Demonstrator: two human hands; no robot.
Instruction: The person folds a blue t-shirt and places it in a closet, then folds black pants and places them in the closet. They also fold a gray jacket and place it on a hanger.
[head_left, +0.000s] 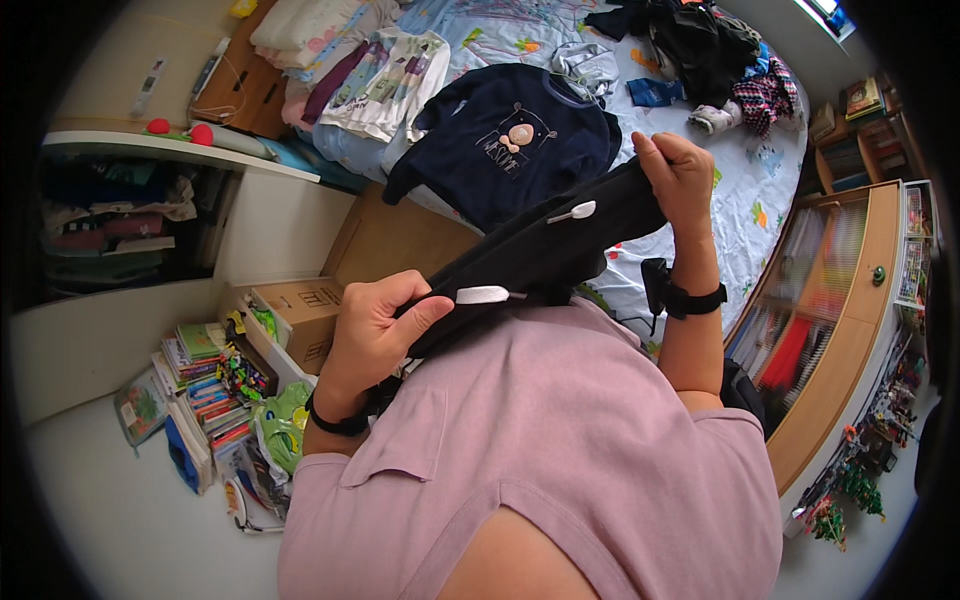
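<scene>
A black garment with two white cord-like pieces on it is stretched at a slant across the front of my body. My left hand grips its lower left end, thumb on top. At its upper right end, my right hand is closed on the cloth. Just beyond it, a navy sweatshirt with a bear design lies spread on the bed. A white printed shirt lies to its left, and a crumpled grey garment touches its upper right.
A heap of dark clothes lies at the bed's far right. Folded bedding is at the far left. Books and a cardboard box stand at left. A glass-door cabinet is at right, near my right arm.
</scene>
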